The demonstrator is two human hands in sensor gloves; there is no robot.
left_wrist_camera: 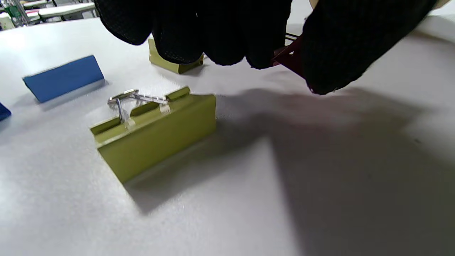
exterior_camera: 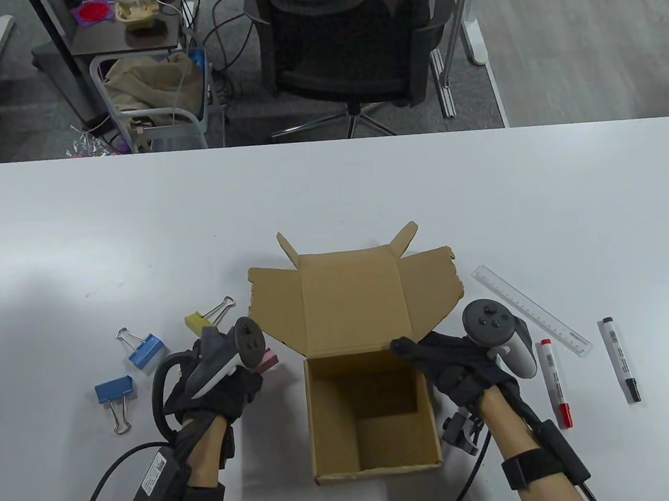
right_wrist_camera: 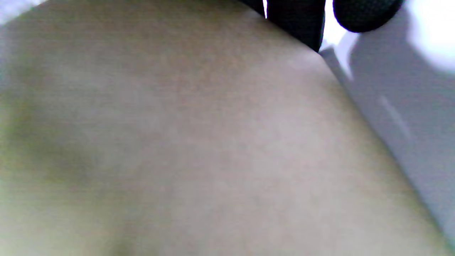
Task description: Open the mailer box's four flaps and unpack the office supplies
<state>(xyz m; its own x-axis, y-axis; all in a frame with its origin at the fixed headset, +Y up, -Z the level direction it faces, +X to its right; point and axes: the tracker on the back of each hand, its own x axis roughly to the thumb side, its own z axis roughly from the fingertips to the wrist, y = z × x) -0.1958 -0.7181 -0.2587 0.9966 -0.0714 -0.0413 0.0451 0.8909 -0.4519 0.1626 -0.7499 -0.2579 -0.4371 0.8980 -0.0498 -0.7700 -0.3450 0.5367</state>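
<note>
The brown mailer box stands at the table's front middle with its flaps folded out; what shows of its inside is bare cardboard. My left hand hovers just left of the box and pinches a dark red binder clip, seen pink in the table view. My right hand holds the box's right wall at the rim, with the fingertips lying along the outside of it. A yellow clip lies on the table right under my left hand.
A second yellow clip and two blue clips lie left of the box. On the right lie a clear ruler, a red marker and a black marker. An office chair stands beyond the table's far edge.
</note>
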